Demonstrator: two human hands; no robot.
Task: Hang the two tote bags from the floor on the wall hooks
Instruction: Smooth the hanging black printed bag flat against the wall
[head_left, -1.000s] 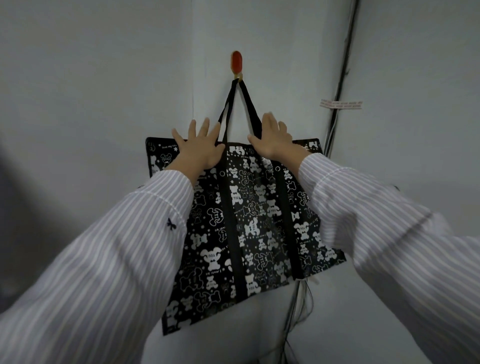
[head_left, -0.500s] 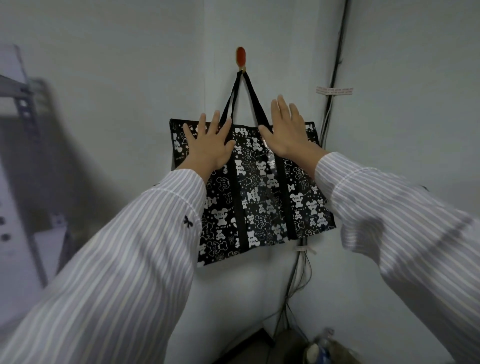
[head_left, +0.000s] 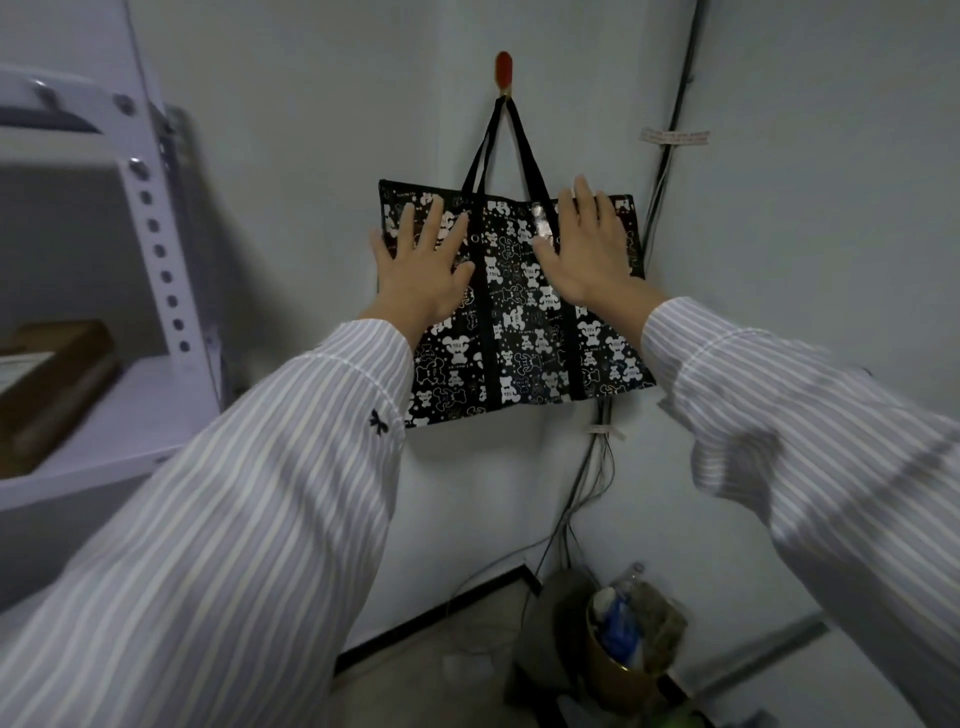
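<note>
Black tote bag with white bear print hangs by straps from red hook on wall near corner. Left hand flat on bag's left side, fingers spread. Right hand flat on right side (fingers straight, gripping nothing). Shelf at left.

A bare storage corner in a back room: plain pale walls meet where loose cables run down to the floor, tagged with a paper label. A white slotted-metal rack on the left holds a brown box. A red wall hook is fixed above, and a full waste bin stands near the black skirting.
</note>
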